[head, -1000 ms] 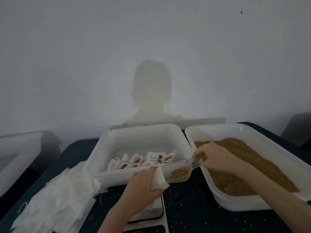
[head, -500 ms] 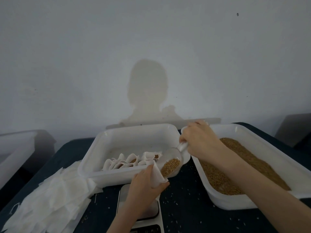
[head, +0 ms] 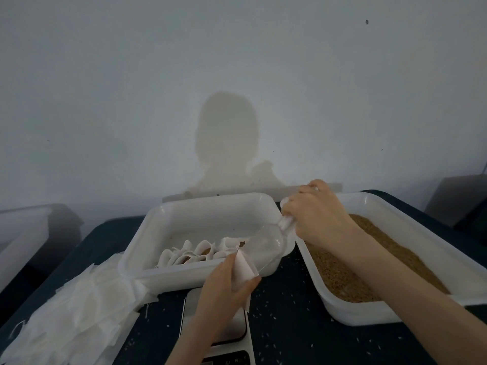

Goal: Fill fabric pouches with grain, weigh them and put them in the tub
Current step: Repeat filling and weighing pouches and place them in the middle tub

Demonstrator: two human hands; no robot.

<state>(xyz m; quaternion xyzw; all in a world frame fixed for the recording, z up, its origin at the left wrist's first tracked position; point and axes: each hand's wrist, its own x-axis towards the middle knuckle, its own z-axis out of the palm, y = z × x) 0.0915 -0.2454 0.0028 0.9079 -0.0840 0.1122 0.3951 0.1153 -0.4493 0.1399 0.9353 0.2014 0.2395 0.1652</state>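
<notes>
From the head view I see my left hand (head: 221,287) curled round a small white fabric pouch (head: 243,270), thumb on the near side and fingers behind, pinching it so its mouth stands open upward. The pouch sits directly above the white digital kitchen scale (head: 238,330), whose platform lies just under my left wrist.

My right hand (head: 316,214) is closed tight around the white handle of a clear plastic scoop (head: 266,245). The scoop tilts steeply down from those fingers, its lip meeting the pouch mouth right at my left fingertips. I cannot tell whether any grain is left inside the scoop.

Behind my left fingers is the white rectangular plastic tub (head: 200,212), with a row of filled white pouches (head: 195,252) lying along its near wall, brown grain showing in their mouths. Under my right forearm sits a second white plastic tray (head: 395,206) holding a bed of brown grain (head: 390,256).

Off to the left of my left hand, a loose heap of empty white fabric pouches (head: 71,312) rests on the dark blue tabletop (head: 290,325), which is flecked with stray grains.
</notes>
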